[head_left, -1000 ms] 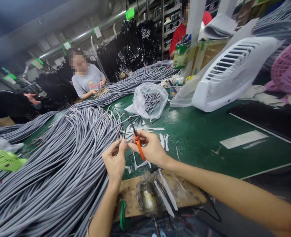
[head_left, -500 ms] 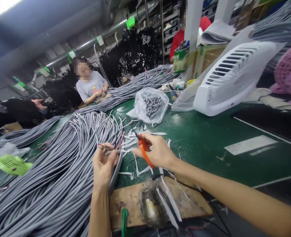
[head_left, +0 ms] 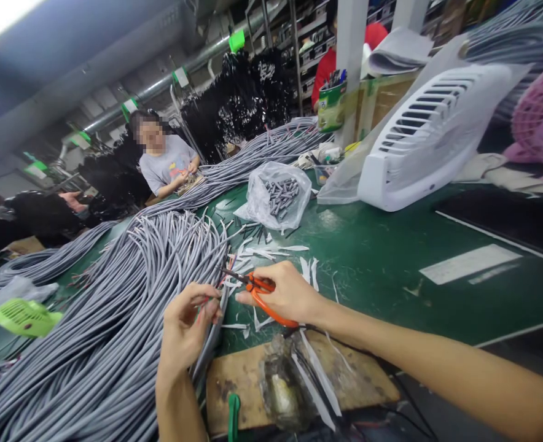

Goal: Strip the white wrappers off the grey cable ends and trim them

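Orange-handled scissors [head_left: 266,298] are in my right hand [head_left: 290,291], their dark blades pointing left toward the cable ends. My left hand [head_left: 191,322] is closed, thumb against fingertips, on the thin coloured wires of a grey cable [head_left: 218,319]; a bit of red shows between the fingers. The blade tips lie just above and beyond my left fingertips. A large bundle of grey cables [head_left: 115,319] spreads to the left of and under my left hand. White strips [head_left: 262,252] are scattered on the green table around the scissors.
A clear bag of short grey pieces [head_left: 281,196] sits beyond my hands. A wooden board [head_left: 359,374] with a taped metal lump lies at the near edge. A white fan [head_left: 428,141] stands right, a lime-green fan [head_left: 25,316] left. A co-worker [head_left: 167,156] sits across the table.
The scissors have swung so their blades point left, over the wires. My left hand has moved slightly down and left, and its fingers are more curled.
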Available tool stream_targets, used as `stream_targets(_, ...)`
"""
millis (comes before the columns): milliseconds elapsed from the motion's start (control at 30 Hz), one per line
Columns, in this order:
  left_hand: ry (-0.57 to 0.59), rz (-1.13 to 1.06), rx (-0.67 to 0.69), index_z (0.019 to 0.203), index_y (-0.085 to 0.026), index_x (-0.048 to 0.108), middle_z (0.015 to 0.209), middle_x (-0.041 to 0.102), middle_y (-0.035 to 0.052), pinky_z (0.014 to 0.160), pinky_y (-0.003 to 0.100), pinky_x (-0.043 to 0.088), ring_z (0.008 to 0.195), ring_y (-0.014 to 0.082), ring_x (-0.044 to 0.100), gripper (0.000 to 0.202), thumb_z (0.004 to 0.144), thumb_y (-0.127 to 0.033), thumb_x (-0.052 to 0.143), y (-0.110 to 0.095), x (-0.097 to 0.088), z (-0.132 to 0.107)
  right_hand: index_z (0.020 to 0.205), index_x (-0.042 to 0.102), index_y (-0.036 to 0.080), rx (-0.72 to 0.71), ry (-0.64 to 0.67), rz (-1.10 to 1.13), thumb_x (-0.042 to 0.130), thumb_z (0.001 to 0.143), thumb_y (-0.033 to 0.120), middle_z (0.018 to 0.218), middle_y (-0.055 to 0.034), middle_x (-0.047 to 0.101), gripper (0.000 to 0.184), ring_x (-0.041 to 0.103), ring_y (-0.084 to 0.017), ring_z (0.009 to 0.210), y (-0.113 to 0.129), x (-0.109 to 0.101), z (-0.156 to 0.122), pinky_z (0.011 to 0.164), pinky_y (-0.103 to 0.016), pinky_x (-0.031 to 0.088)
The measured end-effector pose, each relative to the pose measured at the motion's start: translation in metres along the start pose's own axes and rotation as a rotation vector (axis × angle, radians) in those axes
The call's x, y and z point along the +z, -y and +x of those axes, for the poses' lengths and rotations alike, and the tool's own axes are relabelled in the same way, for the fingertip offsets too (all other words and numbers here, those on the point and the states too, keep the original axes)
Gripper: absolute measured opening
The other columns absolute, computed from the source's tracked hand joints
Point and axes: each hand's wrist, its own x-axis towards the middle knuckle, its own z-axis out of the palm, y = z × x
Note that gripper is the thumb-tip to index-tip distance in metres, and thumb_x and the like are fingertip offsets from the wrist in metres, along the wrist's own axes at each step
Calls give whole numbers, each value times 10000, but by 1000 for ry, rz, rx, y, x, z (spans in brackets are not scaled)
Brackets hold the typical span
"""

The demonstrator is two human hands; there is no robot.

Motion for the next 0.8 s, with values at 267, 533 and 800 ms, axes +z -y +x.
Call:
stream_targets(267,-96,147,219,600,-190,660,614,576,25,526,242,432,578,142,537,166,708,-120,556,6,1,-1,590,471,179,-167,18,-261,563,764,539,551,28,447,411,371,-88,486,-2,9,-8,487,-214,279)
stream_targets(533,-85,21,173,607,-182,636,599,573,10,471,217,424,535,123,543,106,702,-148,602,7,8,-1,563,539,167,-218,-60,-385,469,805,588,503,-9,496,491,402,-103,425,-7,12,-13,481,-252,270)
stream_targets(800,-214,-116,-166,937,-162,594,634,615,-17,435,179,428,445,75,529,340,630,-263,700,7,11,11,467,540,170,31,-118,-328,547,756,581,406,7,459,502,383,-87,396,-12,-10,6,454,-227,278)
